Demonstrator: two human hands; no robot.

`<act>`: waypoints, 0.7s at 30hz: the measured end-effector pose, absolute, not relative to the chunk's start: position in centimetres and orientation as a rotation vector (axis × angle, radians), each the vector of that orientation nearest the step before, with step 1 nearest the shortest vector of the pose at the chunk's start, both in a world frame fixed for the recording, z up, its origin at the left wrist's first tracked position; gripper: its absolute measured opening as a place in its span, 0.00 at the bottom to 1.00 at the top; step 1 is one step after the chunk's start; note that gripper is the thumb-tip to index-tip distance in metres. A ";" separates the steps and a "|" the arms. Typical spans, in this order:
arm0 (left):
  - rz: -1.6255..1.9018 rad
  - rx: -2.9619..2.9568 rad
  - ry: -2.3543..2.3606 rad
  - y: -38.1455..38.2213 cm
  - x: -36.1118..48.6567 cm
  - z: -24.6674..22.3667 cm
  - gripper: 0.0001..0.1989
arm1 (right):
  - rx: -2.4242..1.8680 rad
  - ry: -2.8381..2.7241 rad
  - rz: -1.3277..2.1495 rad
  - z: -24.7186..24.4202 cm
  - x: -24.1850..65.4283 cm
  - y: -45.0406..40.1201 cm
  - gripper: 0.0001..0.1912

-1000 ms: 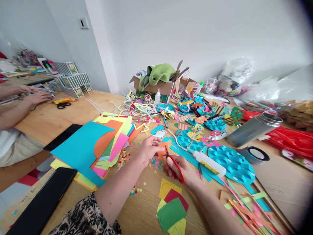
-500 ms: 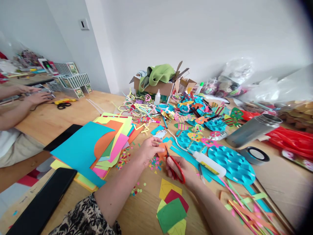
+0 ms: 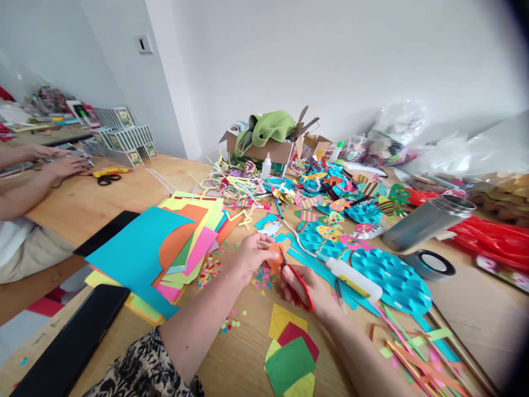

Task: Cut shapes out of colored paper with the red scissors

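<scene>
From my end of the feed, the biggest thing I see is the table [image 3: 221,355], with the stack of sheets [image 3: 132,242] on its left side, a large orange curve showing beside the blue sheet on top. At the back I make out the box [image 3: 281,150], and to the right the flask [image 3: 421,225]. The blue disc [image 3: 382,278] lies near the glue bottle [image 3: 356,280], and beyond them I count many decorated paper fish [image 3: 328,232], which look finished to me.

In the middle, my left hand [image 3: 249,256] pinches the orange paper [image 3: 274,265] between thumb and fingers, holding it up over the table. My right hand [image 3: 317,288] is closed round the red-handled scissors [image 3: 306,286], their blades right at the paper. I cannot tell how wide the blades stand.

I judge the orange piece part cut: its edge is shaped, but I cannot make out how much of the outline remains. Nearer me lie the green piece [image 3: 290,363], red piece [image 3: 306,337] and yellow piece [image 3: 280,318], overlapping; they have rough, straight-sided edges, so I take them as not trimmed to shape. Smallest of all, the confetti [image 3: 262,277] lies scattered under and beside my hands.
</scene>
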State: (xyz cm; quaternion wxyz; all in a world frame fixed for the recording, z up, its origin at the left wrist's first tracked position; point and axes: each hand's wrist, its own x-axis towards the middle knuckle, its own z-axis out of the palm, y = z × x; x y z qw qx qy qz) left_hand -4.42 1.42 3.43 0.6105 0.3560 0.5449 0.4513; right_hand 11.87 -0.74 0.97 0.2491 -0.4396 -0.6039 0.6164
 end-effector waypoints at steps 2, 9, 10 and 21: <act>1.048 0.818 1.250 1.4 -4.4 3.3 0.19 | -1.196 -1.646 1.674 1.0 11.9 -0.8 0.34; 1.038 0.804 1.243 1.5 -4.4 3.3 0.18 | -1.207 -1.650 1.677 1.0 11.9 -0.7 0.34; 1.038 0.803 1.246 1.5 -4.4 3.4 0.18 | -1.210 -1.648 1.674 1.1 11.8 -0.7 0.34; 1.050 0.821 1.229 1.6 -4.5 3.1 0.17 | -1.208 -1.637 1.676 0.9 11.8 -0.7 0.33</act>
